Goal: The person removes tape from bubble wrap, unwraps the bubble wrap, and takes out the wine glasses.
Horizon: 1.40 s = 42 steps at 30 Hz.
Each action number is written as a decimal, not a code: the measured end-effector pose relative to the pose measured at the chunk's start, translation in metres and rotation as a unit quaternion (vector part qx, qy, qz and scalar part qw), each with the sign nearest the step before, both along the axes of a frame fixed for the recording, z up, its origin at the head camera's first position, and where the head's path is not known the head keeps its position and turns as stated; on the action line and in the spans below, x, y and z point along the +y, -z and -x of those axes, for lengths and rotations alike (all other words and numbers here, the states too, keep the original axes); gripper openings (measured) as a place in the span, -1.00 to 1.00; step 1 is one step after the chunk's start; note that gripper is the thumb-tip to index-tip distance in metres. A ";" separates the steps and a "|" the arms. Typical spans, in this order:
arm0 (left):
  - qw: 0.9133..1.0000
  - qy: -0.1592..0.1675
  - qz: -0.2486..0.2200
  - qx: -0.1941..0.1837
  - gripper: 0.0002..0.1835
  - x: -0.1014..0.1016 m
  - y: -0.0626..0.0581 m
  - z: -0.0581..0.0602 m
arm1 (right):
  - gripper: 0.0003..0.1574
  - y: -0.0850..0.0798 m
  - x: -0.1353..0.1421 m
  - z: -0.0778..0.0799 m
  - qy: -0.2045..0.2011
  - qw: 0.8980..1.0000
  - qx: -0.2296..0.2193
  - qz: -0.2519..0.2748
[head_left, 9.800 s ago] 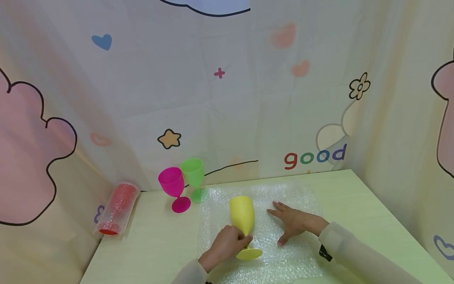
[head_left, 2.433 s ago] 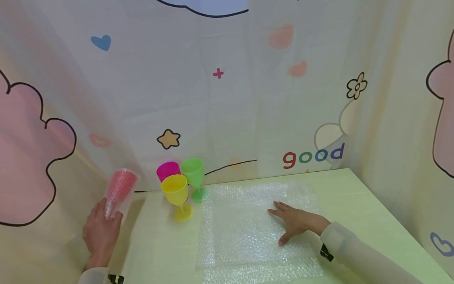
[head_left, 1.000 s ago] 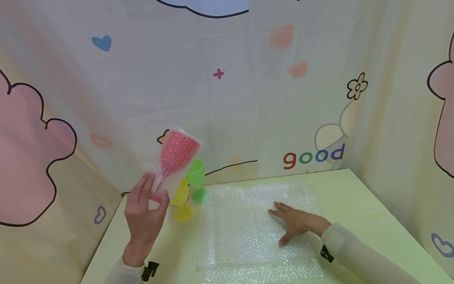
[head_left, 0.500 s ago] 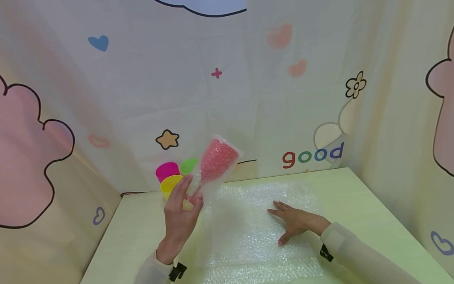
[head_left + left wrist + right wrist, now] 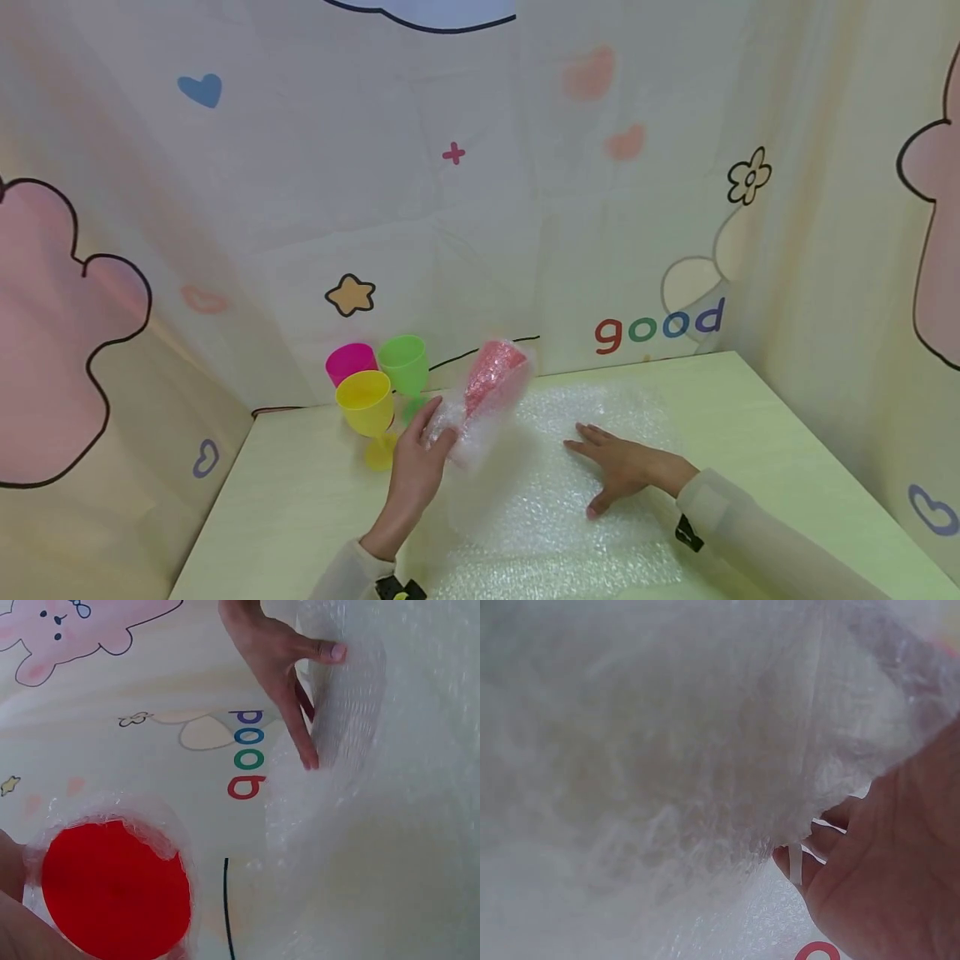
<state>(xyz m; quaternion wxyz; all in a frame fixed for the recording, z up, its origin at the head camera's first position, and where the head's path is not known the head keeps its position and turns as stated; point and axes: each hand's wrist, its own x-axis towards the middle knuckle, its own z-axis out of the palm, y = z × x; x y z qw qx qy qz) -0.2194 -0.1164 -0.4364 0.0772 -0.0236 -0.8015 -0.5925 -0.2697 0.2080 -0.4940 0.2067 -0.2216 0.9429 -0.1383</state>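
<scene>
My left hand (image 5: pixel 420 462) grips a red goblet (image 5: pixel 495 375) in bubble wrap by its base end, tilted with the bowl up and to the right. It is over the left part of a bubble wrap sheet (image 5: pixel 540 517) on the table. In the left wrist view the flat red base (image 5: pixel 120 892) faces the camera, ringed by clear wrap. My right hand (image 5: pixel 622 467) rests on the sheet with fingers spread. Up close in the right wrist view, bubble wrap (image 5: pixel 667 750) fills most of the frame beside the palm.
Left of the sheet stand three unwrapped goblets: a yellow one (image 5: pixel 365 404) in front, a magenta one (image 5: pixel 350 363) partly hidden behind it, and a green one (image 5: pixel 405 364). A printed curtain (image 5: pixel 487 233) hangs right behind the table (image 5: pixel 292 500).
The yellow goblet went from the sheet to upright by the others. My left hand picked up the wrapped red goblet at the left and brought it right, then lower over the sheet.
</scene>
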 end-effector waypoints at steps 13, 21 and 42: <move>0.997 -0.007 0.072 -0.029 -0.44 0.012 0.031 0.004 | 0.38 -0.001 -0.002 0.001 0.002 1.000 0.000 -0.006; 0.989 -0.017 0.149 0.002 -0.51 0.017 0.042 0.006 | 0.41 -0.001 -0.003 0.004 -0.002 1.000 0.010 -0.001; 0.975 0.094 0.197 -0.032 -0.42 0.006 0.051 0.008 | 0.10 -0.021 -0.033 -0.015 -0.027 0.993 0.037 0.108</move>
